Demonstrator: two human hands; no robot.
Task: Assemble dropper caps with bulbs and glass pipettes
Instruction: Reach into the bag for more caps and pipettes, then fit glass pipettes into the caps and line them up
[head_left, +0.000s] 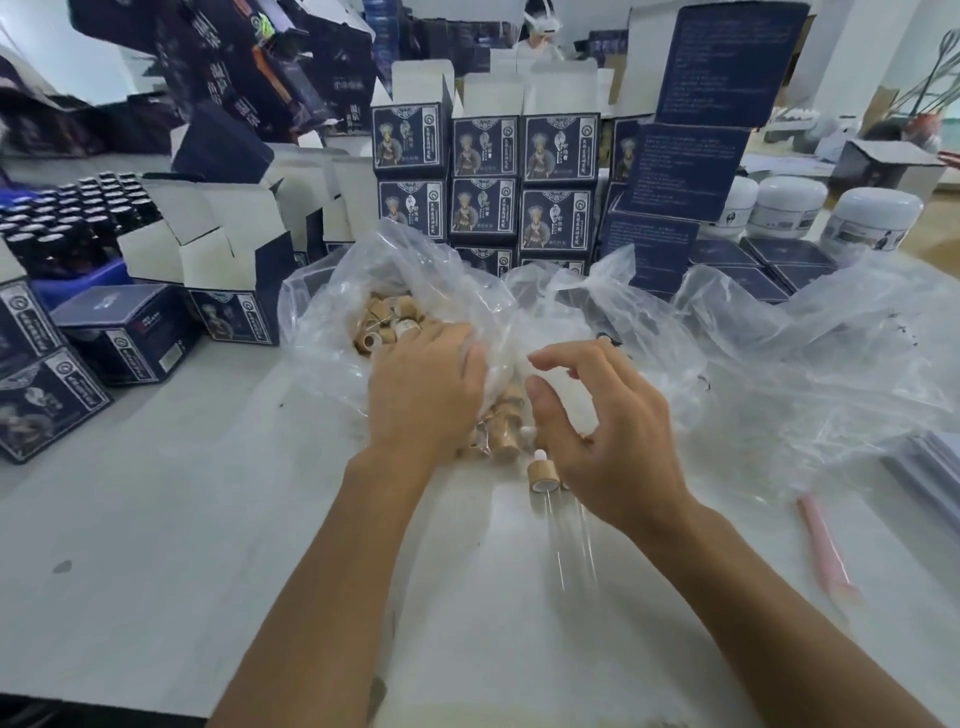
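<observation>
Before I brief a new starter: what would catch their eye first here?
Probably the crumpled clear plastic bag of bamboo-coloured caps at table centre, with the left hand reaching in. Just nearer lies an assembled dropper, and dark printed boxes are stacked behind.

White tabletop (156, 519). On it: clear plastic bag (363, 291) of wooden dropper caps (384, 322) at centre; one assembled dropper (545, 475) lying just in front; pink tool (826, 545) at right; navy boxes (130, 332) at left; white jars (872, 218) at far right
</observation>
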